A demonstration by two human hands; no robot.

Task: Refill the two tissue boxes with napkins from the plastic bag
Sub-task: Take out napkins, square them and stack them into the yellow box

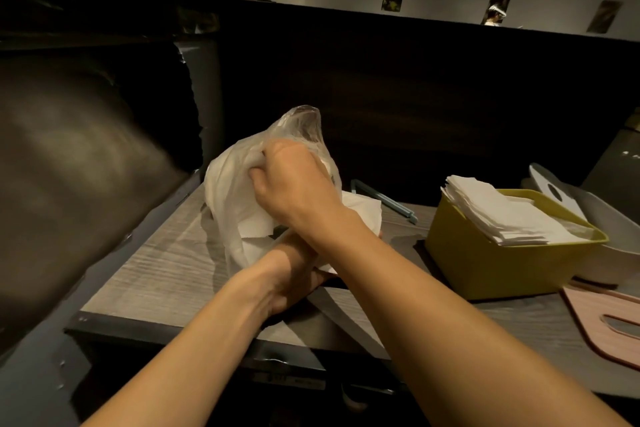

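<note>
The right hand [294,180] is closed in a fist around the upper part of the plastic bag [235,198], bunching the film, while the left hand [298,274] sits lower, crossed under the right forearm, its fingers curled on the bag's bottom edge or the napkins [360,210] spilling from it; which of the two it grips I cannot tell. The bag stands on the bench [156,270], left of centre. To the right, well apart from the bag, the yellow box [485,263] already holds a thick stack of napkins [512,215] that rises above its rim, with a white box [609,218] just behind it and a pink lid [606,322] lying flat nearer the front edge. The step in hand looks like drawing out another batch for the second box. Next comes pulling a stack free without tearing the film, then carrying it right.
</note>
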